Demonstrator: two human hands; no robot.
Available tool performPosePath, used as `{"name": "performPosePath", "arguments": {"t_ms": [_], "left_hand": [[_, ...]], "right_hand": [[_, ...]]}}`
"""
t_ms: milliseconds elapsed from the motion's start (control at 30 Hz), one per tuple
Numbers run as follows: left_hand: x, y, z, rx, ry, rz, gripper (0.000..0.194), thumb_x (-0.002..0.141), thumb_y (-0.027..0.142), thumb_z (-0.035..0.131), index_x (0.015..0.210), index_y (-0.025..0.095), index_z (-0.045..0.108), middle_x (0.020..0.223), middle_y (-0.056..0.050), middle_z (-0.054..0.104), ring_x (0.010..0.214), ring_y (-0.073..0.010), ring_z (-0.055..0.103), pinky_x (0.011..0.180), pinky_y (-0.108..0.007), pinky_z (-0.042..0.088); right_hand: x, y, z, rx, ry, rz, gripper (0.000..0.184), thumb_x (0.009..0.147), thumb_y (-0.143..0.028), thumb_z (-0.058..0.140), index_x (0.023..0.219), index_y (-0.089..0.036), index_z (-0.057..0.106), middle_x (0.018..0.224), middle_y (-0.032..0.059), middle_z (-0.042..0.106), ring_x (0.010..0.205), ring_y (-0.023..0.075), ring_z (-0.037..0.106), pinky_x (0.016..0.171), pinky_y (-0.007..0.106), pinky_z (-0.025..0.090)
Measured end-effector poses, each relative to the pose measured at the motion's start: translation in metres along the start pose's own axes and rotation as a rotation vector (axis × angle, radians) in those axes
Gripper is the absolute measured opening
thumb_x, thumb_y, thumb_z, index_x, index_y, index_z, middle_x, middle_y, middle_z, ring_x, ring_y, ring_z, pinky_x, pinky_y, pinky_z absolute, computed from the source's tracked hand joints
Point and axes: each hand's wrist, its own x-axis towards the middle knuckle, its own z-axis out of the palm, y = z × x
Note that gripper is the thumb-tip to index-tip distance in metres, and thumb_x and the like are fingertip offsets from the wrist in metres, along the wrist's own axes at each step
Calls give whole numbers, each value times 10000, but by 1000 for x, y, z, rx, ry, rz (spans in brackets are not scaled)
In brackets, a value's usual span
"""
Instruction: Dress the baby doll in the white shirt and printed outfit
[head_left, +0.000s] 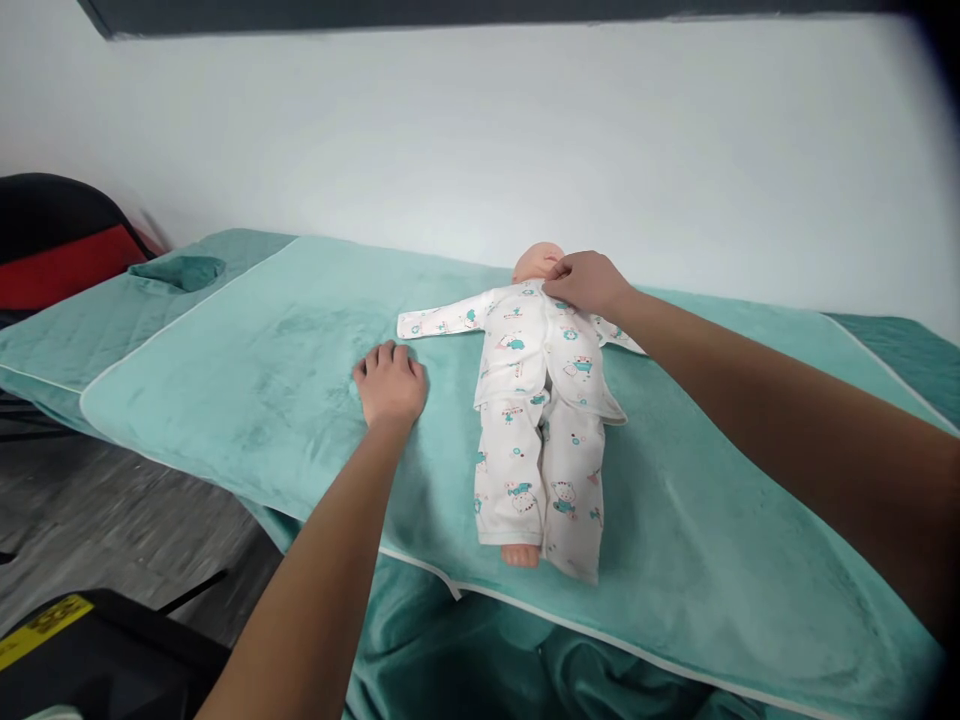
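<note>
A baby doll (531,262) lies on its back on the green bed cover, its head toward the wall. It wears a white printed jacket (516,345) and matching trousers (510,470); one bare foot (520,555) pokes out of a trouser leg. At the jacket's collar, my right hand (592,282) is closed in a pinch on the cloth, just below the doll's chin, and covers part of the face. My left hand (391,385) rests palm down on the cover beside the doll's sleeve, fingers slightly bent and apart, holding nothing.
The padded bed (225,350) stands against a white wall (450,140). Its far left end has a hole (180,272) in the cover. A black and red chair (67,250) is at the left. A black object with a yellow label (112,655) sits at lower left.
</note>
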Motion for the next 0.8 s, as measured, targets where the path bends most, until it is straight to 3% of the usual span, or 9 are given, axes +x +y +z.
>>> {"name": "performPosePath", "arguments": {"t_ms": [100,300,433,533,633,700,800], "left_hand": [[0,0,0,-11,-1,1,390,939,261,398,1221,198,661,1424,-119,595,1342,-328,476,1103,-518,318],[0,-1,1,24,24,16,392,943,267,395,1216,195,665,1413,-111,609,1323,-317,495,1087,-505,338],[-1,-2,1,19,6,10,394,942,266,393,1219,196,664,1419,-112,603,1326,-319,490,1085,-508,336],[-1,-2,1,4,-1,9,401,942,266,389,1233,195,656,1426,-117,595,1328,-329,485,1083,-519,331],[-1,-1,0,-13,8,17,403,940,263,383,1232,197,653,1414,-122,599,1322,-335,489,1083,-524,326],[-1,-1,-1,-5,8,13,399,940,265,385,1227,202,654,1411,-121,601,1321,-332,490,1090,-515,322],[-1,1,-2,14,-1,3,400,941,265,382,1228,206,653,1418,-117,597,1323,-325,489,1095,-503,324]], "right_hand": [[0,-4,4,-52,9,-38,99,709,-98,655,761,-164,706,884,49,708,890,208,647,833,340,485],[-19,0,14,84,98,-92,221,798,-106,548,936,-151,715,1054,97,722,1002,241,654,924,398,486],[-73,0,20,130,144,-263,264,853,-196,575,1099,-172,666,1222,129,656,1145,269,605,1004,450,470],[-131,-6,21,82,55,-486,269,888,-199,571,1148,-208,641,1301,109,625,1268,269,532,1086,460,412],[-177,-13,20,-79,-7,-535,296,893,-144,558,1171,-215,632,1296,101,625,1244,271,531,1061,457,405],[-190,-18,21,-222,-9,-512,292,896,-134,557,1168,-206,633,1262,98,638,1202,281,540,1028,455,399],[-186,-24,22,-386,4,-488,217,917,-125,521,1083,-181,649,1134,96,667,1079,275,568,952,434,399]]}}
